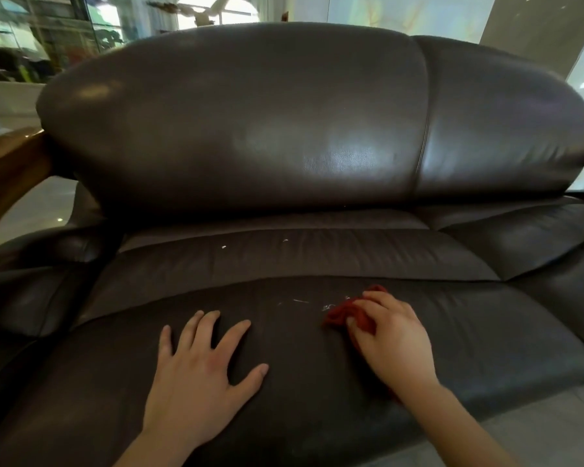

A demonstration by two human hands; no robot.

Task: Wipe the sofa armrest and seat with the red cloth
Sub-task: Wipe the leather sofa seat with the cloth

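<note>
A dark brown leather sofa fills the view, its seat cushion (pixel 284 382) right below me. My right hand (pixel 390 338) presses the bunched red cloth (pixel 339 313) onto the seat, right of centre; most of the cloth is hidden under the palm. Flat on the seat to the left rests my left hand (pixel 199 369), fingers spread, holding nothing. Small white specks (pixel 299 301) lie on the leather just left of the cloth. The padded left armrest (pixel 38 264) sits at the far left.
The backrest (pixel 250 123) rises behind the seat, with a second cushion (pixel 506 123) to its right. A wooden frame piece (pixel 11 170) juts out at the left. Pale tiled floor (pixel 536 429) shows at the lower right.
</note>
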